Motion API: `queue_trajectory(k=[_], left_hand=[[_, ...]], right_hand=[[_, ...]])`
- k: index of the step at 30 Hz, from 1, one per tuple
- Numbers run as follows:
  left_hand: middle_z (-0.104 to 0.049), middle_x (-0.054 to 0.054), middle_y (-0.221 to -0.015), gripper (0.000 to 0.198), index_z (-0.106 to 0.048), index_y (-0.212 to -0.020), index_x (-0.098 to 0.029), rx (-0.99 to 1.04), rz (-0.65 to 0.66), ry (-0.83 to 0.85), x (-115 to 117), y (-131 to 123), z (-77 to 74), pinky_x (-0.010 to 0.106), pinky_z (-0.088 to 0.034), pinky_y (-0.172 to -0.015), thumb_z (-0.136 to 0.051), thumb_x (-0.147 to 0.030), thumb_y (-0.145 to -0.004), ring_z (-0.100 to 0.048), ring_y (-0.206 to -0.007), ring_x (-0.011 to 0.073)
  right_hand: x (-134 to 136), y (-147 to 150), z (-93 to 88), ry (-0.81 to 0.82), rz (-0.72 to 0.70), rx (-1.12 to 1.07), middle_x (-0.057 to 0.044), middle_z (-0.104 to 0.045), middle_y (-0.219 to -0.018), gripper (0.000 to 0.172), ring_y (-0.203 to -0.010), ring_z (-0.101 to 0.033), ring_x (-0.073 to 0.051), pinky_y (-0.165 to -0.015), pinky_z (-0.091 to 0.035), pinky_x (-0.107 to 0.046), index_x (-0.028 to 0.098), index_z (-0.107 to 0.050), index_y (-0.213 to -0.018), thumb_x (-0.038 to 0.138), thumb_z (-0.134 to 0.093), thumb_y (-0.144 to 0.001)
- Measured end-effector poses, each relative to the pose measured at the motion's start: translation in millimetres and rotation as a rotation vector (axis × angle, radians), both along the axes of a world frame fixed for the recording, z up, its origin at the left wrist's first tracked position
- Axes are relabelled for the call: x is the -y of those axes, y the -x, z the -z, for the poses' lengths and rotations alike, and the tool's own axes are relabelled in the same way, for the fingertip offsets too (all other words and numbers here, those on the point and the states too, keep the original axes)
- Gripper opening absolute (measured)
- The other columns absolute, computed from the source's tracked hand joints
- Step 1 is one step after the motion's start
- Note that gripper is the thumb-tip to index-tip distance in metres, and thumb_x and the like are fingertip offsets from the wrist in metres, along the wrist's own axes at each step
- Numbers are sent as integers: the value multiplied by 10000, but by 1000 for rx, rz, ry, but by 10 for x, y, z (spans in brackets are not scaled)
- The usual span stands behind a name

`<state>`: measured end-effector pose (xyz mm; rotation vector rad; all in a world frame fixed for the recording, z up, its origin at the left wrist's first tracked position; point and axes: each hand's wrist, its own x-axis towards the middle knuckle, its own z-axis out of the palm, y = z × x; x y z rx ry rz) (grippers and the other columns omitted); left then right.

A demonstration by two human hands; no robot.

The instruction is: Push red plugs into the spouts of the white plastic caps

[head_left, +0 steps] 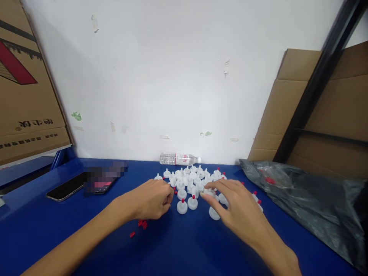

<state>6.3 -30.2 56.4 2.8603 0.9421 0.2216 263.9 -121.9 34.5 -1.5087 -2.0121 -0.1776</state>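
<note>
A heap of several small white plastic caps [191,178] lies on the blue table [178,245], some of them tipped with red plugs. My left hand [151,199] rests curled just left of the heap, fingers pinched together on something I cannot make out. My right hand [230,203] reaches into the heap from the right, thumb and forefinger pinching a white cap [207,191]. A few loose red plugs [142,224] lie under my left wrist.
A plastic water bottle [180,158] lies against the white wall behind the heap. Two phones [66,188] lie at the left. A grey plastic bag [310,199] covers the table's right side. Cardboard boxes [25,84] stand at left and right.
</note>
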Motion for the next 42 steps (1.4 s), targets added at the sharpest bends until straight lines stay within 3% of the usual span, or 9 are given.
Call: queue_trajectory(k=[4, 9, 12, 15, 18, 21, 29, 34, 42], left_hand=[[-707, 17, -855, 73, -639, -885, -205, 187, 9, -86, 28, -61, -44, 277, -371, -600, -574, -173, -884, -603, -673, 163], [-733, 16, -975, 178, -683, -1058, -207, 402, 53, -92, 50, -141, 5, 253, -450, -626, -525, -223, -977, -588, -644, 109], [-759, 10, -929, 201, -732, -1088, -219, 555, 75, -10, 83, -201, 69, 224, -461, -593, -552, -258, -1006, -626, -645, 100], [-745, -13, -741, 171, -764, -1027, -209, 662, 53, 196, 145, -267, 113, 199, -461, -537, -614, -280, -987, -655, -567, 100], [-736, -14, -695, 183, -766, -1008, -195, 687, 27, 366, 205, -312, 134, 194, -492, -529, -643, -328, -980, -697, -556, 120], [-728, -14, -675, 179, -765, -1003, -191, 703, 17, 432, 224, -329, 156, 198, -515, -546, -664, -335, -975, -717, -570, 136], [-771, -23, -873, 201, -739, -1065, -226, 626, 44, 232, 162, -329, 256, 222, -512, -638, -574, -339, -1041, -677, -577, 100], [-710, 40, -1041, 255, -687, -1103, -214, 550, 97, 108, 151, -288, 262, 298, -455, -797, -452, -310, -1079, -649, -895, 187], [-649, 18, -834, 357, -642, -929, -173, 531, 143, 136, 191, -286, 216, 276, -435, -689, -366, -321, -1099, -575, -738, 156]], right_hand=[[19, 12, -6, 31, 1, -65, -6, -721, -1030, 237, -829, -690, -203, -705, -503, -358, 299, -681, -1023, 505, -567, -1000], [39, 35, -24, 126, -132, -119, 18, -695, -1182, 176, -1014, -692, -186, -886, -532, -347, 354, -636, -1174, 356, -529, -1034], [55, 48, -9, 151, -173, -147, 22, -690, -1233, 389, -1094, -683, -193, -919, -546, -347, 410, -519, -1363, 326, -609, -993], [68, 56, 10, 154, -197, -157, 7, -679, -1260, 568, -1107, -688, -205, -924, -564, -363, 441, -417, -1466, 305, -647, -966], [80, 67, 9, 156, -204, -152, 1, -675, -1263, 620, -1100, -690, -210, -933, -569, -377, 463, -378, -1495, 287, -652, -966], [81, 75, -3, 162, -200, -142, 13, -686, -1235, 642, -1074, -696, -206, -922, -579, -377, 485, -381, -1488, 264, -668, -959], [97, 71, 2, 34, -232, -143, 39, -682, -1322, 645, -1251, -639, -194, -1039, -546, -391, 489, -328, -1516, 282, -638, -990], [94, 144, 15, -18, -257, -140, 11, -626, -1443, 584, -1284, -624, -194, -1083, -535, -419, 440, -321, -1541, 288, -562, -1031], [96, 239, -15, -7, -343, -111, 8, -618, -1443, 739, -1298, -591, -162, -1065, -546, -358, 407, -289, -1575, 5, -448, -976]])
